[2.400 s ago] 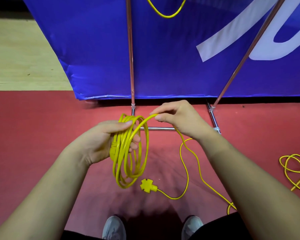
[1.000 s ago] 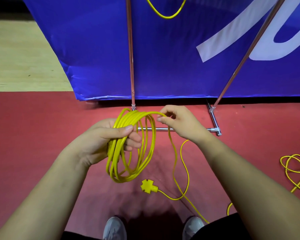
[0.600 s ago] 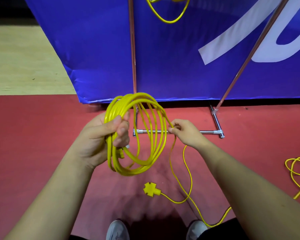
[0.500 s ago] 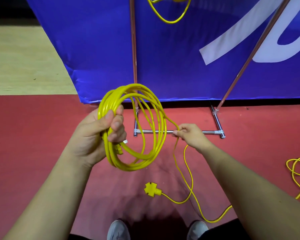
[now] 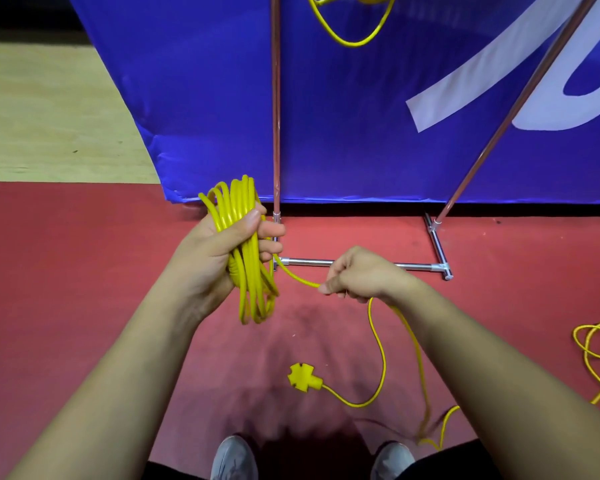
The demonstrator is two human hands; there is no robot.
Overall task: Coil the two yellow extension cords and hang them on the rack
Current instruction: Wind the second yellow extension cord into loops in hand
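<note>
A red mat (image 5: pixel 84 271) covered the floor across the lower part of the frame, meeting pale wooden boards (image 5: pixel 49 116) in the upper left. A blue fabric banner with white lettering (image 5: pixel 361 116) filled the top. In front of it stood a chrome tube rack (image 5: pixel 276 116): one upright pole at centre, one slanted pole at upper right, and a horizontal base bar lying on the mat between them.

Left of centre, the left hand (image 5: pixel 219 251) clenched a coiled yellow extension cord (image 5: pixel 253 292), fingers and thumb wrapped round the bundled loops. The loops rose above the fist and hung below it, clear of the mat. From the coil a single strand ran rightward to the right hand (image 5: pixel 364 275), which pinched it between thumb and curled fingers at the centre of the frame, in front of the base bar. Below that hand the loose cord dropped, curved over the mat and ended at a yellow cross-shaped socket head (image 5: pixel 303 377) lying in the lower centre. Another stretch ran down towards the lower right, blurred near the person's leg.

At the right edge, a second yellow cord (image 5: pixel 586 348) lay in loose loops on the mat, well apart from both hands. At top centre a hanging loop of yellow cord (image 5: pixel 352 45) showed before the banner, its upper part cut off by the frame. Two grey shoes (image 5: pixel 234 459) showed at the bottom edge.
</note>
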